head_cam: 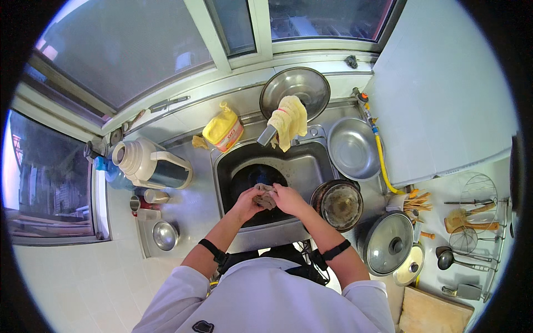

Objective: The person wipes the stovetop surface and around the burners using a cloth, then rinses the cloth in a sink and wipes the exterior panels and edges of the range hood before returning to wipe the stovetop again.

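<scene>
Both of my hands hold a crumpled brownish cloth [265,197] above the stainless steel sink [306,160]. My left hand [248,202] grips its left side, and my right hand [288,200] pinches its right side. Under them, a dark round pan [239,183] lies in the basin, partly hidden by the hands. A pale yellow towel [290,120] hangs over the faucet [267,135] at the back of the sink. To the right of my right hand, a pan with a stained, worn bottom [341,207] rests at the sink's edge.
Behind the sink stand a yellow detergent jug [224,129] and a large steel bowl [287,85]. Left is a big thermos [152,164] beside small cups. Right are a steel basin [354,149], a glass-lidded pot [389,243], a yellow gas hose [383,162] and hanging utensils.
</scene>
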Tool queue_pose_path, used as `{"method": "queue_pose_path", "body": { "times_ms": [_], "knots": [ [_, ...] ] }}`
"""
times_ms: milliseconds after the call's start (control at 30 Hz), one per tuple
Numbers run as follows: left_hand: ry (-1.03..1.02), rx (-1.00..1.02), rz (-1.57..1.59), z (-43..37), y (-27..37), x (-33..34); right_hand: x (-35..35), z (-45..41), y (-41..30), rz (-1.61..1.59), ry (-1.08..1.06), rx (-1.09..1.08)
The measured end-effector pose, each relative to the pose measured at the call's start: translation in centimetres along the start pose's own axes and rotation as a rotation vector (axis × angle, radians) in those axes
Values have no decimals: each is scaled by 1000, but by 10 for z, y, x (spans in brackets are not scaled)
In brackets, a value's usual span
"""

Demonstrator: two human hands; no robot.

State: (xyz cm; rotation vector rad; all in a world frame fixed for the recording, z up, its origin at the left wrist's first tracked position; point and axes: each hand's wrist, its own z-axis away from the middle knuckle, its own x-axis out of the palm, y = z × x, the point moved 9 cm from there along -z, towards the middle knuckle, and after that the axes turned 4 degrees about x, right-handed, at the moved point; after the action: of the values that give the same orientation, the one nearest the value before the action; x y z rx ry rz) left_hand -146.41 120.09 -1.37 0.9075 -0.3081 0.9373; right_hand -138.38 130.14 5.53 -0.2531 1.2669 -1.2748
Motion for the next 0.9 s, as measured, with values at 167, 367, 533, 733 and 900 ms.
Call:
{"method": "queue_pose_path", "body": {
  "times_ms": [167,367,533,733,900],
  "knots": [
    [27,-39,141,8,4,-4,-22,25,-12,-5,24,180],
    [-237,-20,327,46,23,57,-13,81,-67,-638,4,-167],
    [-218,140,163,47,82,13,-115,192,-176,-7,760,-373],
    [-361,333,218,115,182,18,-126,268,-162,-576,1333,-447],
    [42,737,-988,44,169,-103,12,182,-69,197,438,356]
  ]
}}
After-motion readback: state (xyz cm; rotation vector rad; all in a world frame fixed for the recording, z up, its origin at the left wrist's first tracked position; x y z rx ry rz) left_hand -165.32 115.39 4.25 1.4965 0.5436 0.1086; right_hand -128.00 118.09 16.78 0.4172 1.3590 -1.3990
